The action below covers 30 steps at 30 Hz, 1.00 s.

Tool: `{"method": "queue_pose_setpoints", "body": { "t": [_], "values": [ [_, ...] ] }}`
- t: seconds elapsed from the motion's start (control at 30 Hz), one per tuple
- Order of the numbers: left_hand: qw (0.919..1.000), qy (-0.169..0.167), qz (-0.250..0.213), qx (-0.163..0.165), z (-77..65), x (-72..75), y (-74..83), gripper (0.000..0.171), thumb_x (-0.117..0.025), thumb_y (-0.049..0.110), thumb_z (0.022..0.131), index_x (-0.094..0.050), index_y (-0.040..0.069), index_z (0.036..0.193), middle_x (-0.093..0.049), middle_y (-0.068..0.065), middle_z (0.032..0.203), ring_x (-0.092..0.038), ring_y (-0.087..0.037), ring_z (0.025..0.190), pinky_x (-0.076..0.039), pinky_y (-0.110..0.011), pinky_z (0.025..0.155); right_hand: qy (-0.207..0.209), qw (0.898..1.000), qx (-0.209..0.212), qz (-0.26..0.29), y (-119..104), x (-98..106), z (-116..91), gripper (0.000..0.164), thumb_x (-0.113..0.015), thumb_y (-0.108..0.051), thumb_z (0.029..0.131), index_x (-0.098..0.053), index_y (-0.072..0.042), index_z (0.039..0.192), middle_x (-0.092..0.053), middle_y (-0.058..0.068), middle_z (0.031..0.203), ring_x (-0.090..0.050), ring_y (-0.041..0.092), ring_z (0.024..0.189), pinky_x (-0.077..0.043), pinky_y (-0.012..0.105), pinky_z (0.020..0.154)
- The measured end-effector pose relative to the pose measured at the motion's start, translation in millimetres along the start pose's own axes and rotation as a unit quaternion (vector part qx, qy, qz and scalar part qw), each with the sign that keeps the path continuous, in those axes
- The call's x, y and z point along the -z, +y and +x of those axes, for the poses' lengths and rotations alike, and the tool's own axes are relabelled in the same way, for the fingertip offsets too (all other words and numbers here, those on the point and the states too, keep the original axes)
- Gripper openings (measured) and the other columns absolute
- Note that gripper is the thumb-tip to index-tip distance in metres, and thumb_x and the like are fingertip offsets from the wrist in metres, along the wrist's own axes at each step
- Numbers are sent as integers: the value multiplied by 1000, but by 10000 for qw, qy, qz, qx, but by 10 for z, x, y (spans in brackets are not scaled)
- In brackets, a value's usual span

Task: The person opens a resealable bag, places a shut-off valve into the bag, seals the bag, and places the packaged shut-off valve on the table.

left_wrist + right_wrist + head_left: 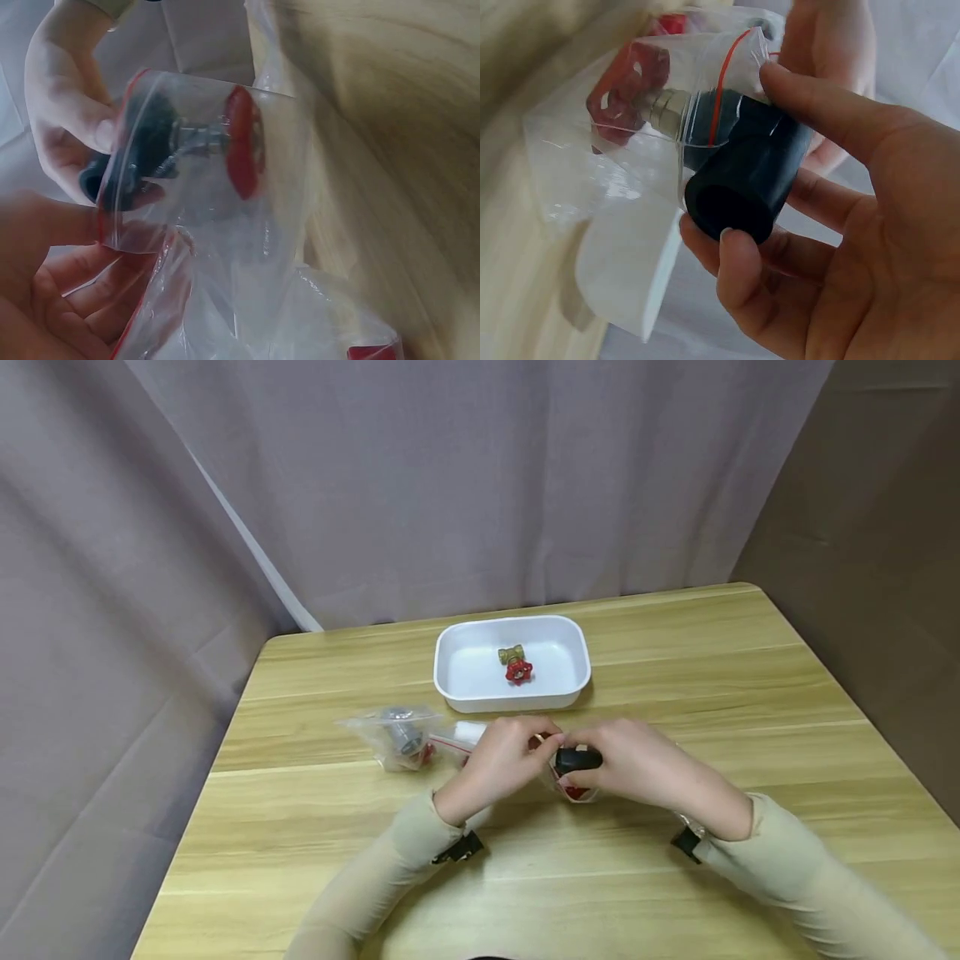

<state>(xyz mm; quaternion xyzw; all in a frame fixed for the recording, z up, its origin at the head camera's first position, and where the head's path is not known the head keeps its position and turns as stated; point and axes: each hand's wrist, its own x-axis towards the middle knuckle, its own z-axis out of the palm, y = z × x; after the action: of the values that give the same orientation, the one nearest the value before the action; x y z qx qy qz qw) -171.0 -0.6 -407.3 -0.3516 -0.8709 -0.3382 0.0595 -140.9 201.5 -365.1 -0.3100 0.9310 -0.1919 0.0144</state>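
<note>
My right hand grips a valve by its black tubular body. The valve's red handwheel and metal stem are inside a clear zip bag with a red seal line. Part of the black body sticks out of the bag's mouth. My left hand pinches the edge of the bag's mouth, beside the right hand. In the head view the hands cover part of the bag and valve.
Behind the hands stands a white tray holding a brass valve with a red handwheel. To the left on the wooden table lie a clear bag with a grey valve and another bag with a white fitting.
</note>
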Motion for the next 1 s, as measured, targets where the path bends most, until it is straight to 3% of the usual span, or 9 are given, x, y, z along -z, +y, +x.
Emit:
{"method": "queue_pose_setpoints", "body": {
  "t": [0.23,0.33,0.53,0.73,1.0],
  "values": [
    [9988,-200,435,20,5,-28,23,15,-64,22,100,-77,15,100,-73,6,89,-58,0,71,-43,-15,62,233,9996,-70,-167,35,-165,-26,30,-82,-36,85,-73,-15,105,-70,-5,92,-65,15,82,-55,42,71],
    [9984,-239,520,43,2,-30,16,15,-63,23,100,-77,16,100,-73,7,89,-58,0,69,-43,-16,61,336,9992,-100,-200,32,-204,-24,29,-81,-37,86,-73,-16,104,-70,-4,90,-65,16,79,-55,44,69],
    [9973,-216,700,41,-7,7,30,17,-63,24,101,-77,17,103,-73,8,90,-56,0,65,-42,-17,57,659,9975,-94,-225,1,-244,-5,29,-81,-36,84,-74,-15,103,-68,-4,80,-58,11,66,-53,37,60],
    [9973,-177,714,50,-24,35,51,17,-62,24,101,-78,18,103,-72,9,85,-52,-1,59,-39,-18,53,880,9957,-18,-295,-47,-249,-2,28,-82,-36,84,-74,-13,97,-59,-8,67,-47,6,55,-42,27,49],
    [9985,44,517,-163,-27,55,116,16,-62,21,100,-78,15,101,-73,7,85,-52,0,59,-39,-16,54,1150,9917,-74,-564,-106,-186,-45,25,-81,-37,83,-74,-15,91,-57,-7,64,-46,8,53,-41,29,47]
  ]
}}
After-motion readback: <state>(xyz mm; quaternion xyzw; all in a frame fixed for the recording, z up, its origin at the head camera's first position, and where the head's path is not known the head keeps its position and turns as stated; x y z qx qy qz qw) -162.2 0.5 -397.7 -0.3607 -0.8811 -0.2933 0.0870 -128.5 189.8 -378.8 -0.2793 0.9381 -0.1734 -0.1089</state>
